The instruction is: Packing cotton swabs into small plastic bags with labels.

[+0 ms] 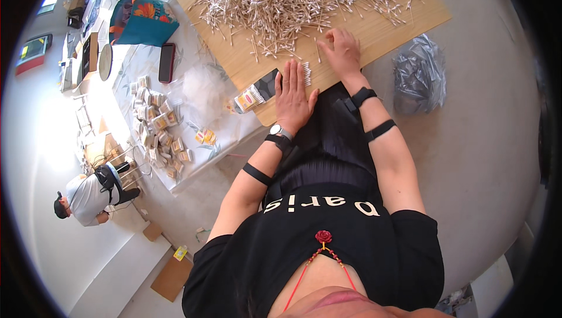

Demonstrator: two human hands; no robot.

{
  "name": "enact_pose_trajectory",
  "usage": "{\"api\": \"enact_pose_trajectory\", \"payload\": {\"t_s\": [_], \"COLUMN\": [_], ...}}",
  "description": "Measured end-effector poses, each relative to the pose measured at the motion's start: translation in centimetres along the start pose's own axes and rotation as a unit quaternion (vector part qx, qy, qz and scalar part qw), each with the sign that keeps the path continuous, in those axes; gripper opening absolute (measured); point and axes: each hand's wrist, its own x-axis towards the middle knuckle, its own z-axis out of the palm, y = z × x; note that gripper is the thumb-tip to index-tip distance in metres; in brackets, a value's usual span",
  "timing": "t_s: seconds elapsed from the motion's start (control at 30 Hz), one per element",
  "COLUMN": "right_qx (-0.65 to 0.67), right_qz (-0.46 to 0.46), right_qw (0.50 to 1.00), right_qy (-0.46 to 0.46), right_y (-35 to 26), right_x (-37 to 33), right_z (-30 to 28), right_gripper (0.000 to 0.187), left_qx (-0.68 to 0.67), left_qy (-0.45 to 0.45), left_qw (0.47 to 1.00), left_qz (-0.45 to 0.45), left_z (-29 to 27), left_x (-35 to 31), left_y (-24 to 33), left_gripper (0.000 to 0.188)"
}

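Note:
My left hand [291, 98] lies flat at the near edge of a wooden board [234, 54], fingers stretched and pressed over a black holder [268, 86]. A row of cotton swabs [307, 74] shows just right of its fingers. Left of that hand, a clear packet of cotton swabs [249, 99] with a yellow and red label sticks out from the holder. My right hand [343, 54] is at the board's near right side, fingers curled, with a single cotton swab [319, 52] at its thumb tip. Beyond both hands spreads a large heap of loose cotton swabs [281, 8].
On the cloth-covered table [205, 136] at left are many filled swab packets [155, 116], a phone [167, 63], clear plastic bags [202, 87] and a teal bag [143, 22]. A grey plastic bag [418, 75] stands right of the board. Another person [93, 195] is far left.

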Motion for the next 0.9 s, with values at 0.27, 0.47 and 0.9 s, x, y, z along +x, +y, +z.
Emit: {"api": "enact_pose_trajectory", "payload": {"t_s": [0.27,0.47,0.9], "right_qx": [-0.069,-0.017,0.006], "right_qz": [-0.086,-0.172,-0.275], "right_qw": [0.993,0.985,0.955], "right_qy": [-0.046,-0.005,-0.107], "right_y": [-0.8,-3.2,-5.4], "right_x": [-1.2,-1.1,-0.9], "right_z": [-0.1,-0.3,3.3], "right_gripper": [0.016,0.015,0.02], "left_qx": [0.01,0.023,0.002], "left_qy": [-0.006,-0.015,-0.022], "left_qw": [1.0,1.0,1.0], "left_qz": [-0.003,-0.004,-0.006], "left_z": [0.3,0.6,0.3], "left_x": [0.4,0.2,0.0], "left_y": [0.1,-0.3,-0.2], "left_gripper": [0.08,0.085,0.085]}}
